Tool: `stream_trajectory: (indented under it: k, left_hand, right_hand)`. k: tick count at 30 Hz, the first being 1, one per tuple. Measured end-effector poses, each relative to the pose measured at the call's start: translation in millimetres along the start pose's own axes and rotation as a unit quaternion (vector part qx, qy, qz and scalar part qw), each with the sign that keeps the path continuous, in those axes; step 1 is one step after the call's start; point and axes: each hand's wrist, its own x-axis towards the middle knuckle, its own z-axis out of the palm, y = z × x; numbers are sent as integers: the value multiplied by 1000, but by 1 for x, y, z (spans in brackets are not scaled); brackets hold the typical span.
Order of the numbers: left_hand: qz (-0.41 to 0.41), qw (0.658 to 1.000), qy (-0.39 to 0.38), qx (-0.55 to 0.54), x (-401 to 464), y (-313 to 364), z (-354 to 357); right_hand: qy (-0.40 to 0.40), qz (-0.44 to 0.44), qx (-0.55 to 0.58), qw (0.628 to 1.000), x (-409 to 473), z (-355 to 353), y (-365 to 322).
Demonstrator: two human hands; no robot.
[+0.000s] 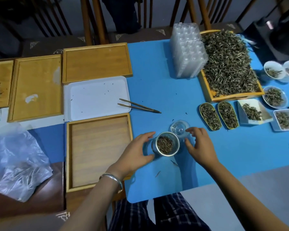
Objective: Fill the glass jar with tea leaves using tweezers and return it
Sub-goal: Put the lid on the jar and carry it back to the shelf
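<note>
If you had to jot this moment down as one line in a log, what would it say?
jar: holds tea, lid off | lid: on mat behind jar | tweezers: set down | left hand, right hand: open beside jar

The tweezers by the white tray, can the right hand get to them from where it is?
Probably yes. The tweezers lie in the open on the blue mat, beyond the right hand. Only the glass lid sits near that path, slightly to the side.

Bare forearms, silver bangle (113, 180) on left wrist, plaid trousers (158, 214)
</note>
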Motion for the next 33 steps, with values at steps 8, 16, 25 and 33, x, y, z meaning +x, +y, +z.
stream_trajectory:
  k: [8, 16, 25, 33]
  left_hand:
    - [31, 999, 14, -10, 13, 12, 30]
    - [32, 991, 78, -101, 18, 24, 35]
    - [-15, 955, 137, -261, 16, 21, 32]
    - [-25, 958, 145, -245, 15, 14, 41]
  right_hand:
    - [-32, 34, 19, 999, 14, 7, 10]
    - [-56, 39, 10, 998, 32, 21, 1]
    - [-10, -143, 14, 990, -12, 6, -22]
    - [-106, -107, 92, 984, -11, 21, -47]
